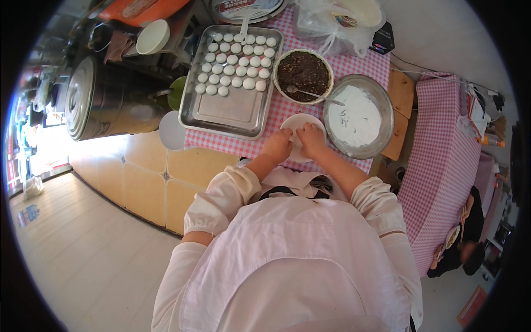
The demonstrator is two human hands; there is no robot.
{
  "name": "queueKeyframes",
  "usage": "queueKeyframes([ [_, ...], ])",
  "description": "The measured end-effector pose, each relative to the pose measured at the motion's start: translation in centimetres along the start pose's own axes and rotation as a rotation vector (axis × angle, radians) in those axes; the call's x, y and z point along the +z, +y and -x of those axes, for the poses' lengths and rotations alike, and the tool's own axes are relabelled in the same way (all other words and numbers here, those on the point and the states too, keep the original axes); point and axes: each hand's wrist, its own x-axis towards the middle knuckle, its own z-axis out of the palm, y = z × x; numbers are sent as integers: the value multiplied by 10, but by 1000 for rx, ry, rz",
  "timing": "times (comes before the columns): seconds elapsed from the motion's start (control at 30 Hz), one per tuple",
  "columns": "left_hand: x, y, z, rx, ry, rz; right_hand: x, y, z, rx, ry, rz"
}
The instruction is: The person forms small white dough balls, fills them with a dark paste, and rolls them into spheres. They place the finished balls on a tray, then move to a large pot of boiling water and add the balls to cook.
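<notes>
My left hand (278, 146) and my right hand (311, 139) meet over a small white bowl (306, 120), fingers curled and fingertips close together. Whatever may lie between the fingertips is hidden by them. Just beyond the bowl stands a round container of dark brown, grainy filling (302, 71), with a metal spoon (315, 94) resting in it. On the right is a steel bowl (386, 120) holding white powder (354, 118) with a few marks in its surface. A steel tray (228, 112) to the left carries rows of small white dough balls (232, 60).
A white plastic tool (244, 27) lies over the tray's far edge. Plastic bags (332, 25) and a black box (382, 39) sit at the back. A large metal pot (120, 99) stands left. At far right, a person (466, 245) sits by a checked-cloth table (435, 166).
</notes>
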Motion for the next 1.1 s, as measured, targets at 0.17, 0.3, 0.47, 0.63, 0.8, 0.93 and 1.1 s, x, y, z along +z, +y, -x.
queueKeyframes([
  [0.17, 3, -6, 1, -11, 74, 75, -15, 22, -30, 153, -237, -548],
  [0.3, 5, -5, 8, -82, 185, 186, -14, 30, -26, 299, -136, -951],
  [0.47, 3, 1, 12, -160, 63, 230, -17, 48, 11, 509, -325, -2138],
  [0.63, 2, 9, 11, -139, 33, 146, -23, 42, 37, 469, -301, -2365],
  [0.8, -3, 16, 8, -139, 41, 226, -21, 33, 39, 377, -149, -2390],
  [0.93, -19, 40, 7, -340, -82, 1059, -38, 20, 42, 171, -136, -2447],
  [1.1, -39, 68, 13, -323, -169, 947, -50, 0, 38, 149, -49, -2255],
])
